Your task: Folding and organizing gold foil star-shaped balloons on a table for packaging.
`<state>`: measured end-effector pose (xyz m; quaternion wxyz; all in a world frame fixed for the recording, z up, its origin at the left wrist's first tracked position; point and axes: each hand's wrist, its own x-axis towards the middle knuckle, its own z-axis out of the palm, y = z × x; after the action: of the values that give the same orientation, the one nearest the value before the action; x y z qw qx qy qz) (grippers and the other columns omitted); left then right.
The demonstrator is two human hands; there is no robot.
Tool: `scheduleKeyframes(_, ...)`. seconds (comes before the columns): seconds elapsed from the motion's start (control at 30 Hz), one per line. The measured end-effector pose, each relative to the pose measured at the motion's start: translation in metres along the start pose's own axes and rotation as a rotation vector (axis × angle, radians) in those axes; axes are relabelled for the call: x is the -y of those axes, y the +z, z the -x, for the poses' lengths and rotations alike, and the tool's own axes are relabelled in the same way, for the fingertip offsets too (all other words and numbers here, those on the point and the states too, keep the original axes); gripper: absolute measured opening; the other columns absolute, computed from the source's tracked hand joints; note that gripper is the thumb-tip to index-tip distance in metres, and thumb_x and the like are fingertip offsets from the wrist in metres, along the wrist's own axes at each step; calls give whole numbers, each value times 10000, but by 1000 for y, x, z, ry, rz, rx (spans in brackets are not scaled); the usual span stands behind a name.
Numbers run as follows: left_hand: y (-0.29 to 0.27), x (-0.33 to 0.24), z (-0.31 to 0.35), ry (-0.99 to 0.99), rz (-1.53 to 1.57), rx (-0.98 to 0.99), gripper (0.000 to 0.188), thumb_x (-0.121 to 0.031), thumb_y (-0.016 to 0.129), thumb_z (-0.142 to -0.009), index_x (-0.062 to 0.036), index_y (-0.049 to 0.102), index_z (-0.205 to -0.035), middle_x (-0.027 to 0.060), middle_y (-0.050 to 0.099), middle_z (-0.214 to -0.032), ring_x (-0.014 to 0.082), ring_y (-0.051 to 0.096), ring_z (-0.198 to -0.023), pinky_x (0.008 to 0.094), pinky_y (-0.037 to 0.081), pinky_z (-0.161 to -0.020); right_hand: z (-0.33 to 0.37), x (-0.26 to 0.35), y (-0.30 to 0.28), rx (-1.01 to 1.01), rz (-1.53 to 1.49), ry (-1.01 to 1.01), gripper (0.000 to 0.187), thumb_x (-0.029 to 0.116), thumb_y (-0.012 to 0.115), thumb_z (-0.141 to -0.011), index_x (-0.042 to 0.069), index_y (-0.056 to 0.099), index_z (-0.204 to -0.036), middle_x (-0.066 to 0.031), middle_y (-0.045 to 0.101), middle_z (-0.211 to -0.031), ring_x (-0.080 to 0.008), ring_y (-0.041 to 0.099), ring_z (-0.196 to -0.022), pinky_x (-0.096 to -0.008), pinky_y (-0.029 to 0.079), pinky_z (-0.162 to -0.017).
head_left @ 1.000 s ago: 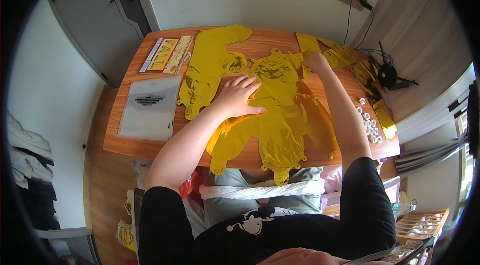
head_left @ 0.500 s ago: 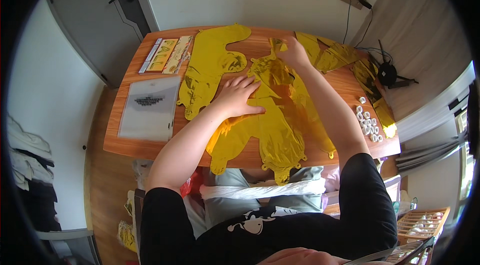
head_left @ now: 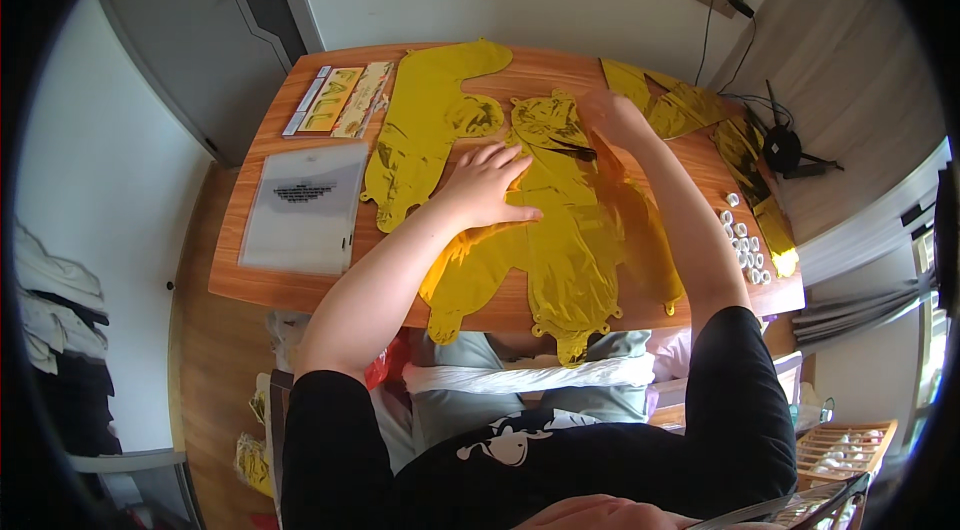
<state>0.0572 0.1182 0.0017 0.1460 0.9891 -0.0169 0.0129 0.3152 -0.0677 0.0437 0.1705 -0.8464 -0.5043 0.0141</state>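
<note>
A flat gold foil balloon (head_left: 570, 260) with rounded lobes and small tabs lies across the middle of the table, its near end hanging past the front edge. My left hand (head_left: 488, 188) rests palm down on it, thumb and fingers spread. At the balloon's far right edge, my right hand (head_left: 608, 118) is curled and slightly blurred, closed on a raised fold of the foil; its fingertips are partly hidden. To the left of my hands lies another flat gold foil balloon (head_left: 422, 120) with a curved shape.
A clear plastic sleeve (head_left: 300, 215) and a printed card pack (head_left: 340, 100) lie at left. More gold foil (head_left: 685, 110) spreads over the far right corner. Several small white rolls (head_left: 745, 245) sit near the right edge; a black device with antennas (head_left: 782, 148) stands behind.
My right hand has moved slightly right and nearer, and the balloon's far end now lies flatter. The left hand stays spread on the foil. The whole view has shifted a little.
</note>
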Motion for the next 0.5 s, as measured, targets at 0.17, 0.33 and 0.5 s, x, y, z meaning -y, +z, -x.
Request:
scheduleKeyframes(0.17,2,2,-1,2,2,5,1097,-858,606,-786,-172,360,-1605,107,275,-1686,329,210,-1563,572,204,-1239,13,-4,29,-176,-28,-123,331,214,595,-986,8,644,-1240,-173,654,-1289,-376,612,-1174,-433,498,-977)
scheduleKeyframes(0.33,2,1,-2,6,-5,5,1094,-856,606,-788,-176,355,-1607,103,275,-1686,328,205,-1564,578,201,-1240,9,11,29,-238,47,-245,256,225,572,-980,3,638,-1088,-145,677,-1140,-377,625,-1084,-487,507,-914)
scheduleKeyframes(0.5,0,1,-1,-7,-12,15,1083,-844,616,-794,-180,354,-1608,95,274,-1687,325,200,-1566,582,193,-1242,6,25,26,2,86,-15,402,260,573,-1022,0,613,-1326,-173,611,-1402,-364,545,-1312,-441,446,-1093)
